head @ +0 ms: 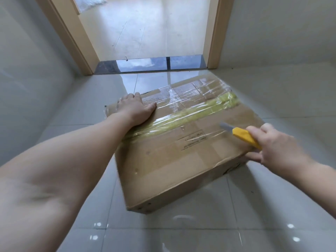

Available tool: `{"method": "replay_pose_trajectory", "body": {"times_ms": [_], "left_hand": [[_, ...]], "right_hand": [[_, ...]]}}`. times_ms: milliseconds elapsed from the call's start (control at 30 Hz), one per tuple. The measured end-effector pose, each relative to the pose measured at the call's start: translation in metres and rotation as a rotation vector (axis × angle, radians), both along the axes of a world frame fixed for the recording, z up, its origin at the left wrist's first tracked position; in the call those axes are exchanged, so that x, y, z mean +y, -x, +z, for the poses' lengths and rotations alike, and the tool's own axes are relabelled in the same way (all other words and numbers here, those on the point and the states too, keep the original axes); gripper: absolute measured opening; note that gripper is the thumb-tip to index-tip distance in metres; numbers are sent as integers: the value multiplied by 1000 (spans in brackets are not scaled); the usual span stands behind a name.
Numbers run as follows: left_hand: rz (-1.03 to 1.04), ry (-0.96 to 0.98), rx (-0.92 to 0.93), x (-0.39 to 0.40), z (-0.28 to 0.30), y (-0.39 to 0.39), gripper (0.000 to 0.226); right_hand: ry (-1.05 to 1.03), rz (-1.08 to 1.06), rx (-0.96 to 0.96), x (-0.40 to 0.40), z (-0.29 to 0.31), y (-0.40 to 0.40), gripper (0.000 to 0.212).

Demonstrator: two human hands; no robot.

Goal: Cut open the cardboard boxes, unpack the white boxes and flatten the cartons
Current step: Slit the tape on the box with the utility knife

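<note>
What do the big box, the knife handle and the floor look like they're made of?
Box: brown cardboard, matte, creased, with glossy clear and yellowish tape on its top.
Knife handle: probably yellow plastic, smooth; blade greyish, likely metal, blurred.
Floor: glazed tile, judging by its grout lines and mirror-like reflections.

glossy grey tiled floor [181, 233]; beyond it a tan wooden door frame [72, 39], a dark threshold strip [151, 64], and pale flooring [145, 30] past it.

matt cardboard box [181, 151], glossy crinkled tape [190, 99]; glossy floor tiles [181, 233]; yellow plastic knife [245, 137]
</note>
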State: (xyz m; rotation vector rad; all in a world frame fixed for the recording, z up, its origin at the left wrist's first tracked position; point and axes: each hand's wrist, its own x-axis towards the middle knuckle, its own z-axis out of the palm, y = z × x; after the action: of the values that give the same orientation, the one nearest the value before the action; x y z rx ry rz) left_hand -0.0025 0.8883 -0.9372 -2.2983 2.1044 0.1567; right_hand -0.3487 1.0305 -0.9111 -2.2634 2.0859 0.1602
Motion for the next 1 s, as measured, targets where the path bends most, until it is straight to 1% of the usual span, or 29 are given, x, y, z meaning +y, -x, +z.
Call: {"method": "replay_pose_trajectory", "body": {"times_ms": [67, 100, 200, 267, 400, 467, 567, 667, 767, 867, 933, 1000], "left_hand": [[15, 2, -9, 4, 0, 0, 85], [15, 4, -11, 6, 0, 0, 84], [5, 12, -17, 11, 1, 3, 80], [5, 16, -18, 13, 2, 3, 78], [12, 4, -25, 13, 3, 3, 79], [12, -1, -17, 13, 3, 4, 78], [10, 1, -12, 14, 4, 4, 77], [14, -4, -21, 15, 5, 5, 79], [24, -30, -39, 20, 4, 7, 82], [40, -64, -64, 33, 5, 11, 87], [33, -73, -83, 44, 7, 13, 89], [-2, -59, -105, 56, 8, 17, 88]], "right_hand": [[64, -127, -65, -4, -1, 2, 38], [83, -182, -130, -4, -4, 1, 27], [131, -299, -406, 9, -12, -11, 7], [99, -329, -592, 23, -15, -25, 3], [-69, -506, -1036, 46, -10, -58, 5], [-106, -565, -1167, 50, -7, -72, 5], [-101, -630, -1287, 51, -4, -86, 8], [-86, -642, -1302, 47, -4, -90, 9], [-66, -628, -1226, 31, -8, -90, 12], [-46, -661, -1186, 2, -7, -79, 9], [-5, -639, -1066, -21, -5, -61, 12], [13, -594, -875, -41, -3, -42, 15]]}}
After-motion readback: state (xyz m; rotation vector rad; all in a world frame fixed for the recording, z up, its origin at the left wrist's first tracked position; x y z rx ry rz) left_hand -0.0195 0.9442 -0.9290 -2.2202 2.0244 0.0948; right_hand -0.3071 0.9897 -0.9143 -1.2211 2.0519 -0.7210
